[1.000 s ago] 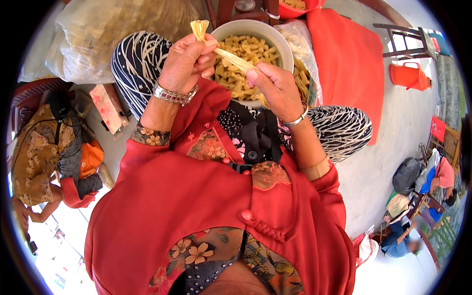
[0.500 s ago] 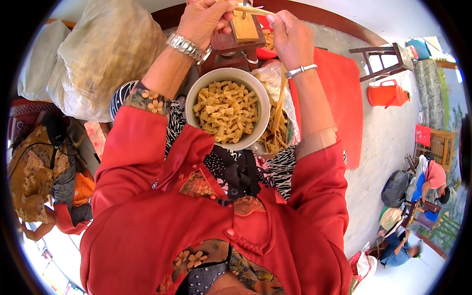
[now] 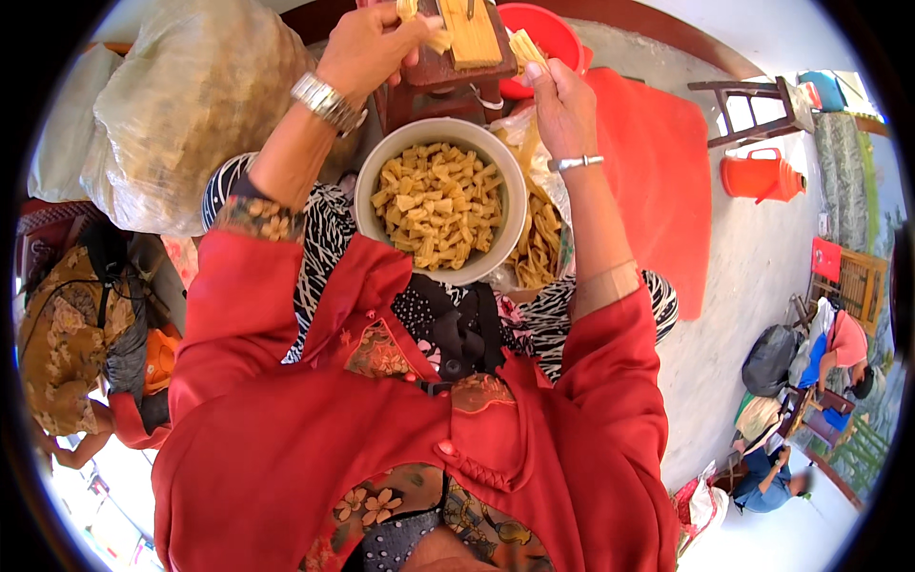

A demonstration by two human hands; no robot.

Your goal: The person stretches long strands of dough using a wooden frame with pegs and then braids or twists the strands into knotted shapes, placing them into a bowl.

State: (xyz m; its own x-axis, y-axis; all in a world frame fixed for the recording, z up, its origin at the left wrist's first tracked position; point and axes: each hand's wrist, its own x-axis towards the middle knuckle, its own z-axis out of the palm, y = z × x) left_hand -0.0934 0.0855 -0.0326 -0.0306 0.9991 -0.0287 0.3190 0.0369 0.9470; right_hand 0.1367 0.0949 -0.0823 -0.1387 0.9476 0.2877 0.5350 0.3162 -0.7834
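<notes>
My left hand [image 3: 376,52] is closed on a short yellow-brown fibrous piece [image 3: 439,40], left of a small wooden block [image 3: 474,38] with a thin metal part standing up on it. On the block's other side, my right hand [image 3: 566,105] pinches a yellow-brown fibrous strip [image 3: 525,50]. The dark red stool [image 3: 434,78] bears the block. Nearer to me, a pale round basin [image 3: 365,205] holds many short cut pieces [image 3: 438,205] of the same stuff. Longer strips [image 3: 539,243] lie in a plastic bag right of the basin.
A red basin [image 3: 583,57] stands behind my right hand, and a red mat [image 3: 658,191] lies to the right. A big bulging plastic sack [image 3: 195,114] fills the far left. Farther right are a wooden stool [image 3: 753,107], a red jug [image 3: 762,176] and other people.
The strip stretched between my hands is now in separate pieces, one in each hand. My hands have moved apart to either side of the block, the right one slightly nearer me.
</notes>
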